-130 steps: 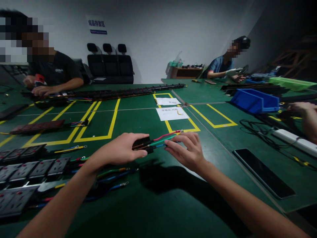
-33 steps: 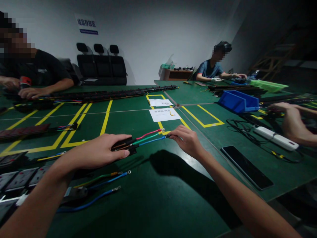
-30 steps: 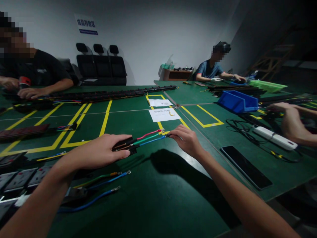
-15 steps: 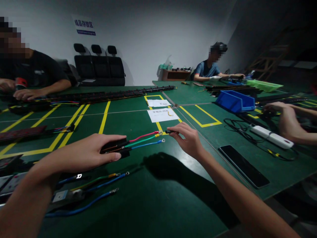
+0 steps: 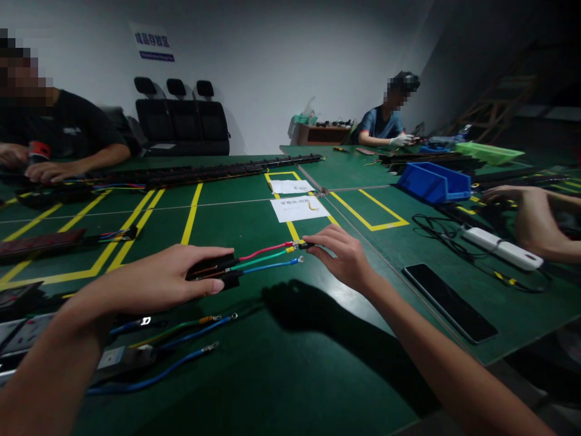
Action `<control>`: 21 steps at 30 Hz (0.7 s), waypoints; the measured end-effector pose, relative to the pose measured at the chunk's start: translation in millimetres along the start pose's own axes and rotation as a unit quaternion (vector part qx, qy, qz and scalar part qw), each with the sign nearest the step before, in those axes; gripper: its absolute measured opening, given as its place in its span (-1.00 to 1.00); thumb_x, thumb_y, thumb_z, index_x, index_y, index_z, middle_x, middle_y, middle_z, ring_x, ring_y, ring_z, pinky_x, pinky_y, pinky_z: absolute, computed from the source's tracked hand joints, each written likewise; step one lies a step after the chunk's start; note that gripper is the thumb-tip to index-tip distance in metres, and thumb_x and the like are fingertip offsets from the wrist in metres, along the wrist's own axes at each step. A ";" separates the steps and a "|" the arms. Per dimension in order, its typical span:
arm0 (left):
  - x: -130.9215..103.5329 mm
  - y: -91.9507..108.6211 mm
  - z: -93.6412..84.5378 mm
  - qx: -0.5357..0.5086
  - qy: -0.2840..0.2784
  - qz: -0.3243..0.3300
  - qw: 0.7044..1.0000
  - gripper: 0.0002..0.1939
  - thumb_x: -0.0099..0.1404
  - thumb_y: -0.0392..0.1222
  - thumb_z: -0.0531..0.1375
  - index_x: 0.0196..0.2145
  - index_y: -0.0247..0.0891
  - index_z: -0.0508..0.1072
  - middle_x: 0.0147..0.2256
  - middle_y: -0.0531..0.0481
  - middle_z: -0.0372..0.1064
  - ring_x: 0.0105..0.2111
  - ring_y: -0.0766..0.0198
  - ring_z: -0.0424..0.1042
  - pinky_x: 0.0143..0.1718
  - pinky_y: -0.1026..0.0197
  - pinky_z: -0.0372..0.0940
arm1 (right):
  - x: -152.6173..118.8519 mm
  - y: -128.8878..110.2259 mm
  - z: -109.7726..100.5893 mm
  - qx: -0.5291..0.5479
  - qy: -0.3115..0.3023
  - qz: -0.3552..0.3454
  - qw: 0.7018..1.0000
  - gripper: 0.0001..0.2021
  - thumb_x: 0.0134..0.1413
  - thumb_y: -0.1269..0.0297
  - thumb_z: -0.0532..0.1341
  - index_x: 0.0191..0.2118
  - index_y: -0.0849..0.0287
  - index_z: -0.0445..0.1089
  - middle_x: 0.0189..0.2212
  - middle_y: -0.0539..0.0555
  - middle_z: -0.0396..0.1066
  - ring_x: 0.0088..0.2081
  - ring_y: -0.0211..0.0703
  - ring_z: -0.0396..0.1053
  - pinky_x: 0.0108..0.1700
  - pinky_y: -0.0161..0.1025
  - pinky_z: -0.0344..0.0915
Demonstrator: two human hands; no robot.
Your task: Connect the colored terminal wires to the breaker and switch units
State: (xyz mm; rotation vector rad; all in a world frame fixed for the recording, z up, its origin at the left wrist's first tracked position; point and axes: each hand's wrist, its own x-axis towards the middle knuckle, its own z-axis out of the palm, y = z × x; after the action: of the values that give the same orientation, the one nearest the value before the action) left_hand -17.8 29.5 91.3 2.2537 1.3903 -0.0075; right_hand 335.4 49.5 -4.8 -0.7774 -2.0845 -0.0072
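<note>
My left hand point(image 5: 181, 272) is wrapped round a dark cable assembly point(image 5: 231, 277). Out of its right end come a red wire point(image 5: 265, 249), a green wire point(image 5: 263, 259) and a blue wire point(image 5: 272, 266), each tipped with a metal ring terminal. Between thumb and fingers, my right hand point(image 5: 342, 251) pinches a small black piece point(image 5: 305, 246), whose left end is at the tips of the red and green wires. Below my left hand, blue cables point(image 5: 181, 363) with ring ends lie on the green table point(image 5: 272, 363).
To the right are a phone point(image 5: 449, 303), a white power strip point(image 5: 503, 248) and a blue bin point(image 5: 431, 181). Paper sheets point(image 5: 299, 209) lie ahead, a long black harness point(image 5: 204, 172) behind them. Other people's hands are at the left and right edges.
My right hand has moved slightly, and the black piece has come up against the wire terminals, where a small gap showed before. My left hand keeps its hold.
</note>
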 end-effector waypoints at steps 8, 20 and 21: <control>2.6 -1.2 4.4 0.015 -0.009 0.010 1.000 -0.27 0.30 0.31 0.15 0.34 0.03 0.29 0.29 0.00 0.29 0.23 -0.10 0.35 0.26 -0.10 0.26 | -0.4 -1.6 1.5 0.017 -0.004 0.015 1.000 -0.72 0.31 0.34 0.26 0.07 -0.02 0.55 -0.28 0.09 0.57 -0.26 -0.05 0.41 -0.20 -0.04 0.40; 3.2 -4.6 4.8 0.040 -0.004 0.007 0.999 -0.29 0.32 0.27 0.13 0.35 0.00 0.28 0.29 -0.01 0.30 0.22 -0.06 0.37 0.24 -0.02 0.28 | -4.1 -1.8 6.1 0.343 -0.043 0.262 0.901 -0.77 0.15 0.24 0.39 -0.06 0.07 0.61 -0.32 0.05 0.58 -0.37 -0.22 0.49 -0.31 -0.22 0.45; 3.7 -4.4 4.6 0.038 -0.004 0.008 0.999 -0.29 0.33 0.27 0.13 0.35 0.00 0.27 0.29 0.00 0.30 0.22 -0.05 0.37 0.24 -0.02 0.28 | -4.9 -1.4 8.5 0.371 -0.039 0.282 0.884 -0.77 0.14 0.23 0.40 -0.07 0.07 0.61 -0.35 0.05 0.59 -0.37 -0.22 0.51 -0.28 -0.21 0.47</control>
State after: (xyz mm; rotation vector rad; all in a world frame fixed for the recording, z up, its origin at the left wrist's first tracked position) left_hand -18.5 32.3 84.6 2.3241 1.3888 -0.0660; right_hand 330.3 48.2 -13.3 -0.8554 -1.6442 1.0905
